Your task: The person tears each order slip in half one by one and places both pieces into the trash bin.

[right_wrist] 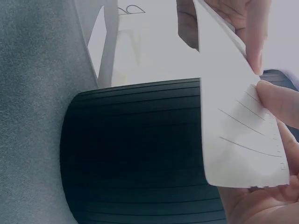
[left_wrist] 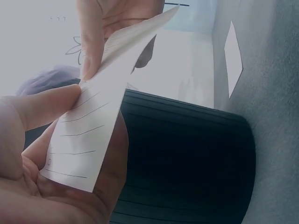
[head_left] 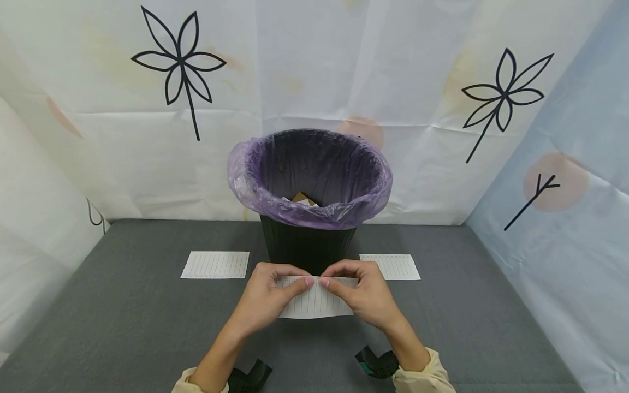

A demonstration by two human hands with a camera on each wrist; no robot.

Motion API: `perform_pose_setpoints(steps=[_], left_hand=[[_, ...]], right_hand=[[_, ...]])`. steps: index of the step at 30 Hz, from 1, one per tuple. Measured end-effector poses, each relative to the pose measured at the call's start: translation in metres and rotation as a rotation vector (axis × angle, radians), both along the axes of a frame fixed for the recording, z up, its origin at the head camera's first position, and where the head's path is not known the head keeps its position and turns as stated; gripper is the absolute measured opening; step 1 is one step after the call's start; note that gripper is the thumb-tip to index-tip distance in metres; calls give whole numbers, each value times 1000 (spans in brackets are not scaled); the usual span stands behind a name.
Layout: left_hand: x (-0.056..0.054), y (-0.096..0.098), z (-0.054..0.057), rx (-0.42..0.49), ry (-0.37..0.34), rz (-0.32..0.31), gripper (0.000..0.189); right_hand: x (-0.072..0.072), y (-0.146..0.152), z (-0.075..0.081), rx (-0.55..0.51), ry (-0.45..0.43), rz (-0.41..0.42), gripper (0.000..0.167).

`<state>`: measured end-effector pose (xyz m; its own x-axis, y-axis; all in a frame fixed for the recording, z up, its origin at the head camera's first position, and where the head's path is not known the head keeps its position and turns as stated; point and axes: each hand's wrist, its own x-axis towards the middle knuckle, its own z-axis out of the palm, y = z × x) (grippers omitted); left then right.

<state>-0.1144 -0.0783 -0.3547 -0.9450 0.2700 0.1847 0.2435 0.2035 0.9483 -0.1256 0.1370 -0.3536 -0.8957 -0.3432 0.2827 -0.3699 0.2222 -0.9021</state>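
A lined white sheet of paper is held up in front of the bin by both hands. My left hand pinches its upper edge left of the middle, thumb on the near face and fingers behind. Mirroring it, my right hand pinches the same edge just to the right, the two thumb tips close together. In the left wrist view the sheet looks slightly bent and whole, with printed lines running across it. From the right wrist, the paper shows a rough, nicked short edge.
Behind the hands stands a black bin with a purple liner over its rim and paper scraps inside. Lined sheets lie on the grey table, one to the left and one to the right. Printed cloth walls surround the table.
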Motion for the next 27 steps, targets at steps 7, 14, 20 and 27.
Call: perform_pose_setpoints(steps=[7,14,20,27], left_hand=[[-1,0,0,94,-98,-21,13],[-1,-1,1,125,-150,-22,15],[0,-1,3,179,-180,-51,21],[0,-1,4,212,-231,-40,22]], right_hand=[[2,-2,-2,1,88,-8,2],[3,-5,-3,-4,144,-16,9],[3,-6,-4,-18,164,-19,6],[3,-8,-5,-37,183,-18,2]])
